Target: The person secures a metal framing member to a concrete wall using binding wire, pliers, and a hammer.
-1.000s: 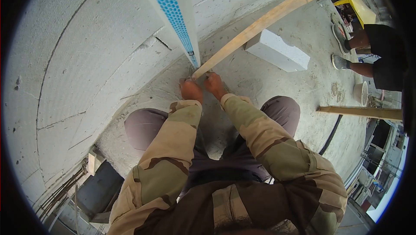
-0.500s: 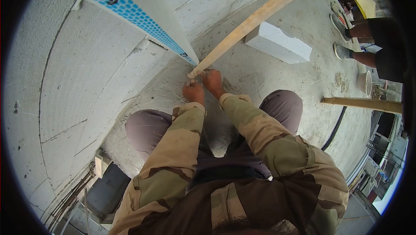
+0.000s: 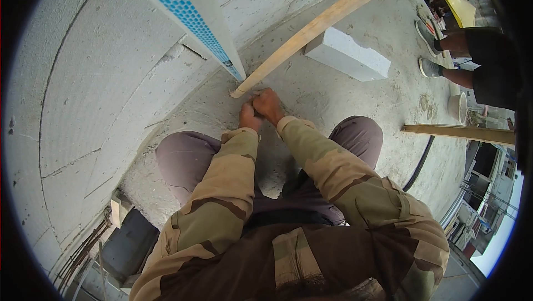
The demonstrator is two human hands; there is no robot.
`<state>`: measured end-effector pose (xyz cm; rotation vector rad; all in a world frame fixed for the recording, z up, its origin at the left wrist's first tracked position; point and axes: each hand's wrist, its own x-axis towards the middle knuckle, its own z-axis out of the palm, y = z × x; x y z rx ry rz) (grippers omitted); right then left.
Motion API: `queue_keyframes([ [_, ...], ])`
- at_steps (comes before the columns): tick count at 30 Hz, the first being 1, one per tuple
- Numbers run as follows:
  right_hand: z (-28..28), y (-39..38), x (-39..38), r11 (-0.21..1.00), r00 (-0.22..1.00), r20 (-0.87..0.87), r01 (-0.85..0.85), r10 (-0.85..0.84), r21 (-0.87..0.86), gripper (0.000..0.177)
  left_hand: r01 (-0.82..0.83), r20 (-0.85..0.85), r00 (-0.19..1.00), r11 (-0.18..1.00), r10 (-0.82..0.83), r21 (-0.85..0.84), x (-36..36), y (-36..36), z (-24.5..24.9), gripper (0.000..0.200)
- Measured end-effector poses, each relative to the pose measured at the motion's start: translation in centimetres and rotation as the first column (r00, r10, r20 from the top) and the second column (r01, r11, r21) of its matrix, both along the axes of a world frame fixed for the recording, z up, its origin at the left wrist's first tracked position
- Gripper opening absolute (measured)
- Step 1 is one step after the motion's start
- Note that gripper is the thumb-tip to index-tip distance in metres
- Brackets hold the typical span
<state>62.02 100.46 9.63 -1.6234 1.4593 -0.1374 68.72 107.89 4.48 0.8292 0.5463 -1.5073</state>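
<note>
My left hand (image 3: 249, 117) and my right hand (image 3: 268, 104) are close together above the concrete floor, just this side of the foot of a bamboo pole (image 3: 311, 27). Both hands have their fingers curled in. Whatever they pinch is too small or too hidden to name. The pole's lower end rests near the bottom of a white post with a blue dotted strip (image 3: 191, 21). Both meet the floor beside the pale block wall (image 3: 105, 79). Long camouflage sleeves cover my arms, and my bent knees flank the hands.
A white block (image 3: 348, 56) lies on the floor behind the pole. At the right stands another person (image 3: 488, 68), of whom legs and shoes show. Nearby are a white bucket (image 3: 458, 107), a wooden beam (image 3: 455, 133) and a dark hose (image 3: 420, 165). A grey bin (image 3: 130, 243) is at the lower left.
My hands have drawn back slightly from the pole's foot and come together, with the right hand now against the left. The view has shifted a little.
</note>
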Motion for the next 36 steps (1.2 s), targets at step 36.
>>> queue_keyframes([
  [36, -3.0, -1.7, -0.8, 0.971, 0.936, 0.276, 0.183, -0.220, 0.152, 0.022, 0.408, 0.488, 0.687, 0.842, -0.538, 0.353, 6.6, -1.5, 7.5, 0.014],
])
